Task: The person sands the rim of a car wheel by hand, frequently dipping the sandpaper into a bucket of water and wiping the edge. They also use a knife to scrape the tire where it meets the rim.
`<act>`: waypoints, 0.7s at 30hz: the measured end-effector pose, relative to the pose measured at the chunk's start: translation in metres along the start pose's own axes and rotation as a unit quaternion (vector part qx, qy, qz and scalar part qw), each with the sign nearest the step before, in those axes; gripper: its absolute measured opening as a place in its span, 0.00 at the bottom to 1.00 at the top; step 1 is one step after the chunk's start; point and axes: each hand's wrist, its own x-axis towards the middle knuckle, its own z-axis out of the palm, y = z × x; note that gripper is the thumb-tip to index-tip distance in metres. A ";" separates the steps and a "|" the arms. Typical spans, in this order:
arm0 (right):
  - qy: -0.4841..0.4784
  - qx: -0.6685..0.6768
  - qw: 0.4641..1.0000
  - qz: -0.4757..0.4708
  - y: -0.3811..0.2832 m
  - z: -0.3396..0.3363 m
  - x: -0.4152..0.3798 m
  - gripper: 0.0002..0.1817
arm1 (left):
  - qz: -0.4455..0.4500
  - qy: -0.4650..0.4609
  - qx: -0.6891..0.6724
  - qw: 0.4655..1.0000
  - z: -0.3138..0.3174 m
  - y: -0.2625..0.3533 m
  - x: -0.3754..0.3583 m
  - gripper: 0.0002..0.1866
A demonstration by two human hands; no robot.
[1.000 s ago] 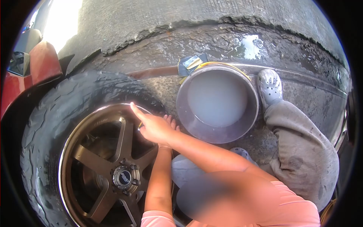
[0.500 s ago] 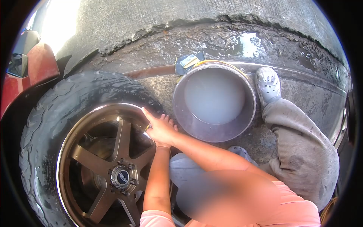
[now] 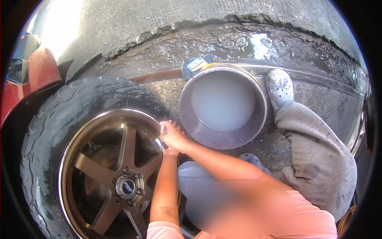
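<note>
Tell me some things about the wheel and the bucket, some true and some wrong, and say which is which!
1. The bucket holds cloudy water. True.
2. Both hands are at the right edge of the rim. True.
3. The wheel's spokes are bright blue. False: they are bronze.
4. The bucket stands on top of the tyre. False: it stands on the wet ground beside the tyre.
5. A grey shoe is right of the bucket. True.

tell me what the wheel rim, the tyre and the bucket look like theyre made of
Wheel rim: likely metal alloy, bronze spokes, shiny polished lip. Tyre: black rubber, wet, blocky tread. Bucket: probably plastic, smooth grey wall, holding cloudy water.
</note>
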 end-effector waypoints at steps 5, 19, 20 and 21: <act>0.052 -0.045 0.997 0.031 -0.005 0.017 -0.001 0.28 | 0.021 0.063 -0.035 0.997 0.000 -0.002 -0.004 0.38; -0.154 0.172 0.972 -0.039 -0.039 -0.051 0.008 0.28 | 0.015 0.036 -0.023 0.999 0.001 0.000 -0.005 0.36; -0.177 0.178 0.965 -0.069 -0.045 -0.069 0.008 0.27 | 0.015 0.047 -0.041 0.998 0.005 0.000 -0.005 0.36; -0.188 0.156 0.963 -0.118 -0.059 -0.095 0.003 0.26 | -0.012 0.037 0.036 0.999 -0.004 0.005 -0.004 0.36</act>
